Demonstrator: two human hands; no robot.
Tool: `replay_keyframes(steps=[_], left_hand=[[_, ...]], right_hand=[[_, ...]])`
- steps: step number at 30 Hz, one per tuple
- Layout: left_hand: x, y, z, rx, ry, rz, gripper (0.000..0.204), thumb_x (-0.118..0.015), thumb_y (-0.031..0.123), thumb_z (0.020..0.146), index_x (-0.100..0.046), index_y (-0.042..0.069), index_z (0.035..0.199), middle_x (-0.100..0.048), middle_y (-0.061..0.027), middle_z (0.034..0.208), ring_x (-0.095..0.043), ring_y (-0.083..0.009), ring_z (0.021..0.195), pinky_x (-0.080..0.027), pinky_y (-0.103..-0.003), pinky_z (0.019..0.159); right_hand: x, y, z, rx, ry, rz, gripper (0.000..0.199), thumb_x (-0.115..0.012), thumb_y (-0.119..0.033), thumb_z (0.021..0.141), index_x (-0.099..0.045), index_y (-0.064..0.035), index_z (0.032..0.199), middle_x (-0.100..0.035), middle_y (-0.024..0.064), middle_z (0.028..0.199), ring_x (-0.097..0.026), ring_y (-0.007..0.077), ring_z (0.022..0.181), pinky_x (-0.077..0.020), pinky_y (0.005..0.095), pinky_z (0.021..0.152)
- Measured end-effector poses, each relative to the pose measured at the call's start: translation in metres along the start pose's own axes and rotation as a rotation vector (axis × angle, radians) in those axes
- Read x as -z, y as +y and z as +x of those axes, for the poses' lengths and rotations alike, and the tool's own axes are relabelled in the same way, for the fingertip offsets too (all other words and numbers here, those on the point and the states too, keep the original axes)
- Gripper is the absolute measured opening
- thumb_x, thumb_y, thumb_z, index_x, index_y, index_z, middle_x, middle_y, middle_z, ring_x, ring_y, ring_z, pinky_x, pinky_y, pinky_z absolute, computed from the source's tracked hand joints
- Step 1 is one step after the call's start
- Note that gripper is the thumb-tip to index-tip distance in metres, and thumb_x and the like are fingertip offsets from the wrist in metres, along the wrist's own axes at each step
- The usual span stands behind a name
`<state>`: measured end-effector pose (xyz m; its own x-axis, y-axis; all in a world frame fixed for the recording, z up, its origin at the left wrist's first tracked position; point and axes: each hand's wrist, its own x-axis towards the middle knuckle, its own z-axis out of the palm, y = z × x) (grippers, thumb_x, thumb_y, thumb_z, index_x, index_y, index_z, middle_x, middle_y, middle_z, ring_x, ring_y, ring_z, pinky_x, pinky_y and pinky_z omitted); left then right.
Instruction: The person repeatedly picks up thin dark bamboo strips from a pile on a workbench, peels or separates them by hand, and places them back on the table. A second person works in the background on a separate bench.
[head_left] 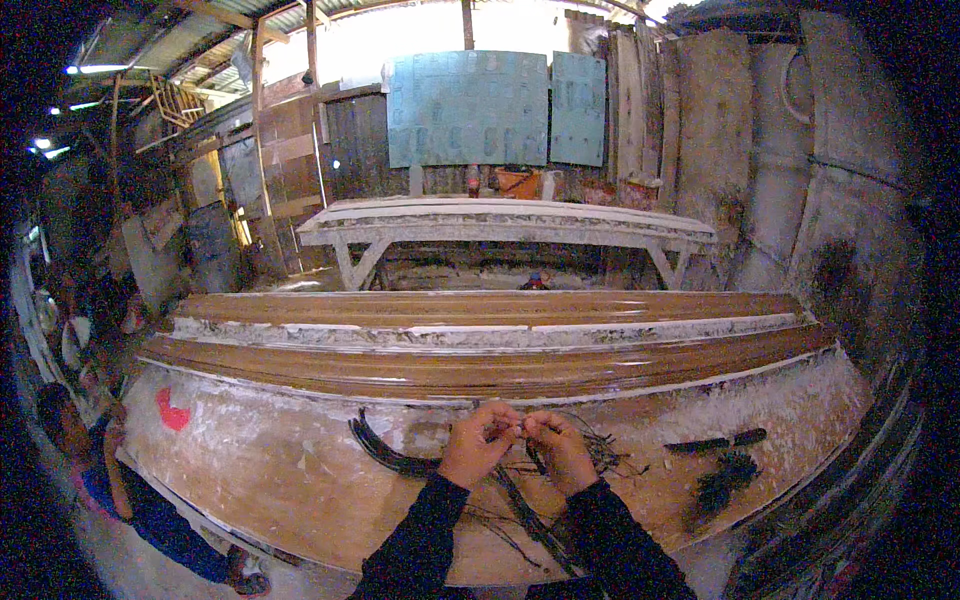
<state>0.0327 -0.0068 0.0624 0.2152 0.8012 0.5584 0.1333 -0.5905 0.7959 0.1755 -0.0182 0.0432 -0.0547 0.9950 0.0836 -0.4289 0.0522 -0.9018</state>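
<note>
Over the near part of the work table, my left hand [478, 440] and my right hand [556, 447] meet fingertip to fingertip. Both are closed in a pinch. What they pinch is too small to make out. A bundle of dark, thin strands [385, 447] lies on the table to the left and runs toward my left wrist. More dark strands [535, 525] stretch down between my forearms to the near edge. Loose thin ends [612, 455] spread out beside my right hand.
A dark-bladed knife [715, 441] and a dark bristly clump [727, 480] lie at right on the table [290, 450]. A red piece [172, 410] is at left. Long brown mouldings [480, 370] span the far side. Beyond stands a white bench [500, 220]. A person [140, 500] is at lower left.
</note>
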Motion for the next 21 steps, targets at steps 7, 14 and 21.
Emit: replay_keyframes(steps=[7, 14, 21], left_hand=[[0.001, 0.002, -0.003, 0.054, -0.034, 0.028, 0.013, -0.060, 0.004, 0.074, -0.054, 0.005, 0.086, -0.058, -0.0028, 0.078, -0.055, -0.0088, 0.074, -0.045, -0.023, 0.066], [-0.001, -0.014, -0.004, 0.068, 0.022, -0.195, 0.016, -0.062, 0.007, 0.074, -0.053, 0.004, 0.087, -0.057, -0.0026, 0.078, -0.055, -0.0097, 0.073, -0.045, -0.024, 0.065], [0.000, -0.013, -0.002, 0.080, 0.051, -0.232, 0.040, -0.065, 0.009, 0.073, -0.042, 0.005, 0.106, -0.061, -0.0040, 0.078, -0.057, -0.0114, 0.075, -0.044, -0.024, 0.070]], right_hand=[[-0.003, -0.004, -0.003, 0.160, 0.028, -0.130, 0.010, -0.061, -0.013, 0.076, -0.056, -0.0054, 0.080, -0.057, 0.0012, 0.077, -0.053, 0.0110, 0.073, -0.0405, 0.0230, 0.068], [-0.013, -0.010, -0.014, 0.555, 0.173, -0.715, 0.012, -0.062, -0.015, 0.075, -0.061, -0.0034, 0.079, -0.057, 0.0037, 0.073, -0.053, 0.0126, 0.069, -0.0416, 0.0247, 0.063], [-0.017, -0.018, -0.016, 0.648, 0.118, -0.755, 0.013, -0.063, -0.015, 0.074, -0.064, -0.0065, 0.084, -0.058, 0.0056, 0.072, -0.054, 0.0160, 0.068, -0.0417, 0.0276, 0.062]])
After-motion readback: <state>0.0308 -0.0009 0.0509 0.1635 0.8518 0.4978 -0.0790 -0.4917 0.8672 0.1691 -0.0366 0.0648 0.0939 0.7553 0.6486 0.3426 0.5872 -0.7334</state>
